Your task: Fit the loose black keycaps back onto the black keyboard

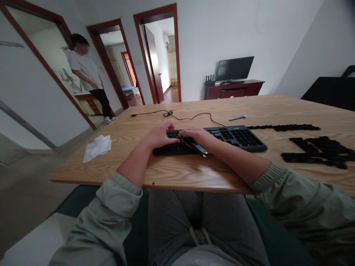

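A black keyboard (pixel 235 137) lies on the wooden table (pixel 194 170) in front of me. My left hand (pixel 159 136) rests on its left end, fingers curled down onto the keys. My right hand (pixel 198 137) lies beside it over the keyboard's middle and grips a dark pen-like tool (pixel 195 145), whose tip points toward me past the keyboard's front edge. Rows of loose black keycaps (pixel 318 149) lie to the right of the keyboard, with a further strip (pixel 284 128) behind them.
A crumpled white tissue (pixel 97 147) lies at the table's left. A small blue tool (pixel 237 118) and the keyboard cable (pixel 180 116) lie behind the keyboard. Another person (pixel 88 77) stands in a doorway at the far left. A TV (pixel 234 69) sits on a cabinet.
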